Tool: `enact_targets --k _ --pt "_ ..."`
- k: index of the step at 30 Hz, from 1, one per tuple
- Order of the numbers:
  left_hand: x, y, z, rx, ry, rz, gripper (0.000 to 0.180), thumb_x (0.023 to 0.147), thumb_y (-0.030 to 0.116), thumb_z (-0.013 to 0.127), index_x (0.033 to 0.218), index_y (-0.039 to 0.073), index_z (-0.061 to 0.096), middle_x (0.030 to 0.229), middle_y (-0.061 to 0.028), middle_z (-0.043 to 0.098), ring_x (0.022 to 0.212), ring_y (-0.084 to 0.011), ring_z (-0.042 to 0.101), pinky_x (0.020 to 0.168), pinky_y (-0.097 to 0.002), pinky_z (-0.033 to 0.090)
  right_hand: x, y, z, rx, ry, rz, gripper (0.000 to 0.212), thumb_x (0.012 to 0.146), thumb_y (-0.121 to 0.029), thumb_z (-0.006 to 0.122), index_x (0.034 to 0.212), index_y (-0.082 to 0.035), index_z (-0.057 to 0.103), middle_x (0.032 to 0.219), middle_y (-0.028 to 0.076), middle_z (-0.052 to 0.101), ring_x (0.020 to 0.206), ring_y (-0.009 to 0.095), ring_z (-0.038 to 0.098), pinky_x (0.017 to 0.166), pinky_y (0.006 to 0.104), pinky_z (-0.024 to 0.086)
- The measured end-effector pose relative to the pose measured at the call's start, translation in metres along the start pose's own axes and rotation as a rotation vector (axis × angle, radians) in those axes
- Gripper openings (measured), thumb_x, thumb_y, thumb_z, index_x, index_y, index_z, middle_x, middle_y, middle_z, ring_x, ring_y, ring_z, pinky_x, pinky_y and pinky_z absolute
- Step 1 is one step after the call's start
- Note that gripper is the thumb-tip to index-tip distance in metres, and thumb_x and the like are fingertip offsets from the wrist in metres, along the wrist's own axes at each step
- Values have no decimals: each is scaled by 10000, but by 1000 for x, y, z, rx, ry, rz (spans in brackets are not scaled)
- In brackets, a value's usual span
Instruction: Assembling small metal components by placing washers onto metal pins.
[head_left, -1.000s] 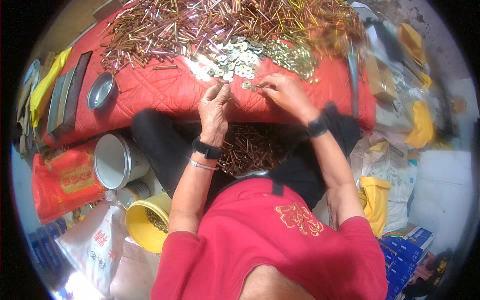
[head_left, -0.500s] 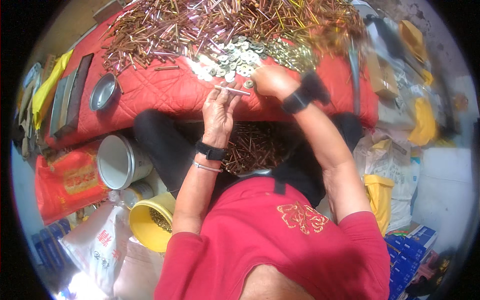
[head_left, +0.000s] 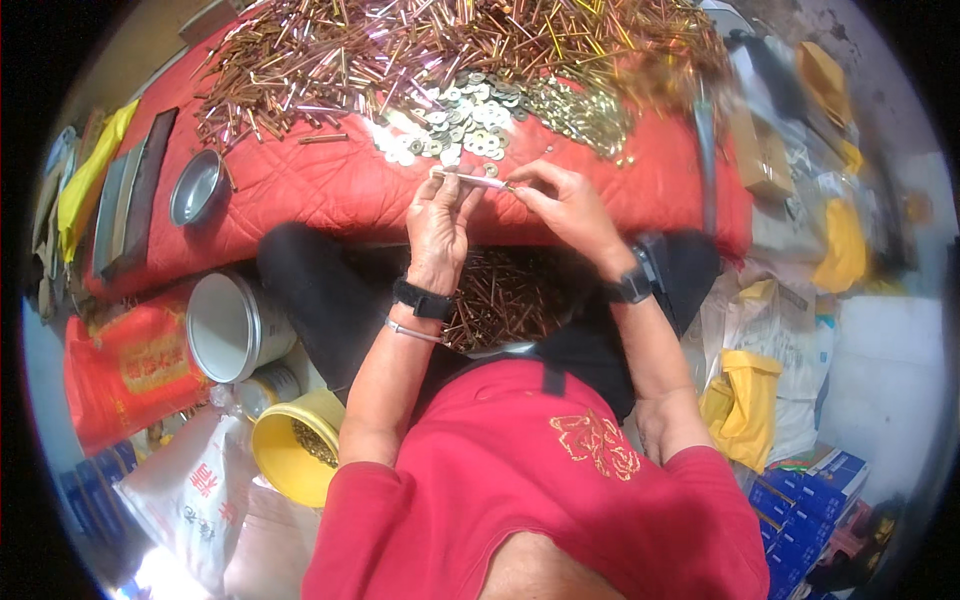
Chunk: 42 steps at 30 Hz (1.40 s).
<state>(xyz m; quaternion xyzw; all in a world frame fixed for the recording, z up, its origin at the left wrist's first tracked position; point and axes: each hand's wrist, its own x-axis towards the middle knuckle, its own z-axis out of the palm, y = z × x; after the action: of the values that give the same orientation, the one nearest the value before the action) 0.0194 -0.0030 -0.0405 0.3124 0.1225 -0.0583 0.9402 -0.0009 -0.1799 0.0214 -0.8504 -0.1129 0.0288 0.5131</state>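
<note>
Over the red-covered counter (head_left: 310,190), near the person's edge, a metal rod (head_left: 485,181) lies roughly parallel to that edge, pinched by the left hand (head_left: 437,225), its right end at the right hand's (head_left: 570,207) closely drawn fingertips, whose hold cannot be determined.

1. A round metal bowl (head_left: 197,190) rests on the red quilted cover (head_left: 305,190).
2. Left of it lie a dark flat strip (head_left: 146,190) and yellow material (head_left: 95,180).
3. Below, a white bucket (head_left: 222,328) stands beside a red sack (head_left: 135,365).
4. A yellow bucket (head_left: 285,468) stands near a white bag (head_left: 195,490).
5. On the right: a cardboard box (head_left: 763,155), a yellow bag (head_left: 748,390), stacked blue boxes (head_left: 805,515).
</note>
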Motion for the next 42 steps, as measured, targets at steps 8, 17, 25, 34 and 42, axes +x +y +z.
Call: enact_targets --k 8,17,25,34,42 --pt "-23 -31 20 94 -35 -120 90 885 92 622 945 38 583 880 -45 632 795 -140 623 749 -333 554 10 3 30 -85 513 -257 189 904 -196 573 930 -13 611 761 96 558 723 255 571 675 329 462" --pt "-7 -4 -3 -10 16 -229 235 908 208 597 1051 21 598 761 -8 583 610 -75 519 504 -195 404 67 63 -24 -399 569 -329 106 817 -95 631 907 -40 626 797 127 594 749 302 601 683 382 491" --pt "-14 11 3 107 35 -307 224 893 208 606 1028 29 610 691 8 546 480 -32 404 384 -166 266 102 78 -23 -899 352 -379 120 758 -37 556 861 -90 585 886 123 538 859 317 568 721 425 490" --pt "-22 15 14 339 -112 -276 150 864 180 643 934 47 634 660 10 552 442 -17 374 372 -161 250 30 21 -6 86 202 -56 106 822 20 575 910 -25 615 841 62 571 798 174 576 719 293 464" --pt "-28 13 25 500 -207 -377 143 850 187 650 893 51 659 622 30 525 429 -11 344 375 -172 204 5 16 1 222 153 -199 85 842 15 593 909 -24 628 869 35 577 806 102 559 710 248 454"
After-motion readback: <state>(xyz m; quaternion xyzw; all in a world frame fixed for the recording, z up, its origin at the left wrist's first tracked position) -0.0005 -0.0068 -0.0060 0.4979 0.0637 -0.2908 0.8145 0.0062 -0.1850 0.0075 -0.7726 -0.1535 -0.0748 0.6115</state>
